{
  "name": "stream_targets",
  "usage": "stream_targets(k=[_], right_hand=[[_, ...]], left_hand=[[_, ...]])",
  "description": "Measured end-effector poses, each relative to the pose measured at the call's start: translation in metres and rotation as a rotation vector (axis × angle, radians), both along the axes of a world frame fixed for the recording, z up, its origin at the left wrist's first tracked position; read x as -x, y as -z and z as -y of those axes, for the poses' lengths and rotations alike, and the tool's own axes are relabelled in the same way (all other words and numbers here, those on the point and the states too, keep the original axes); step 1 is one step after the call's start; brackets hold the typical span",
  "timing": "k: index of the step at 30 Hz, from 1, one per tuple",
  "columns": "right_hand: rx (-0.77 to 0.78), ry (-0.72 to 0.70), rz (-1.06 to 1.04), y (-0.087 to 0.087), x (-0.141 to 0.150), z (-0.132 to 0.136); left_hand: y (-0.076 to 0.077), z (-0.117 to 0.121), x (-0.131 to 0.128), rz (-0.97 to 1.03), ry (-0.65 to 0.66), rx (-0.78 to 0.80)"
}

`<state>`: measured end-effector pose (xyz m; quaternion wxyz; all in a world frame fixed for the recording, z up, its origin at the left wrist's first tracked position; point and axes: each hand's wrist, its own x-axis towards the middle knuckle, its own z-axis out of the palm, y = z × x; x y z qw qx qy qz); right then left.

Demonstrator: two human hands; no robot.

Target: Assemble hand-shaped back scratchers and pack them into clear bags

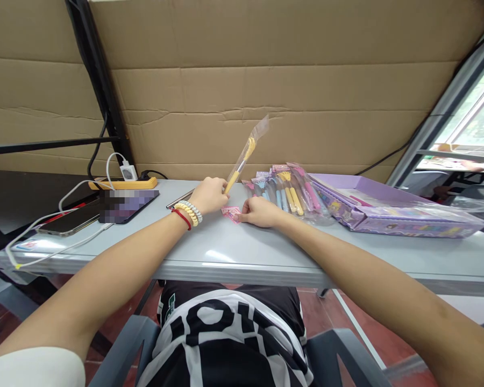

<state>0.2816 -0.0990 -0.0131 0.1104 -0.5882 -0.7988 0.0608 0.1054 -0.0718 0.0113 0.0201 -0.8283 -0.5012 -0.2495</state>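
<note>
My left hand [210, 194] is closed around the lower end of a yellow back scratcher [242, 160]. It tilts up to the right, with a clear plastic sleeve [261, 127] extending past its top. Low over the desk, my right hand [261, 212] pinches a small pink printed card [231, 214] between thumb and fingers. Just behind that hand lies a pile of bagged back scratchers [293, 192] in blue, yellow and pink. A thin dark rod [180, 198] rests on the desk behind my left wrist and is partly hidden.
An open purple box [407, 221] with clear plastic over it stands on the right of the grey desk [242, 248]. To the left are two phones [129, 206], a white cable [66, 248] and a yellow power strip [123, 184] with a charger. A cardboard wall [266, 88] rises behind.
</note>
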Motion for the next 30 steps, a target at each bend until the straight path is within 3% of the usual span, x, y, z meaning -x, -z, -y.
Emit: stream_targets(k=[11, 15, 17, 23, 26, 30], right_hand=[[0.142, -0.053, -0.517, -0.005, 0.003, 0.006], [0.13, -0.098, -0.61, -0.007, 0.0, 0.005], [0.016, -0.12, -0.564, -0.008, -0.003, 0.007], [-0.659, -0.144, -0.306, -0.012, -0.015, 0.009], [-0.782, -0.064, -0.315, -0.018, -0.025, 0.006], [-0.806, 0.017, -0.454, -0.023, -0.039, 0.0]], left_hand=[[0.0, -0.002, 0.0, 0.006, 0.003, -0.001], [0.001, -0.002, 0.001, 0.0, 0.008, -0.017], [0.001, -0.002, 0.001, -0.01, 0.014, -0.025], [-0.001, 0.0, 0.0, -0.002, 0.047, 0.026], [-0.004, 0.004, -0.001, -0.006, 0.108, 0.055], [-0.008, 0.012, -0.001, -0.041, 0.22, 0.081]])
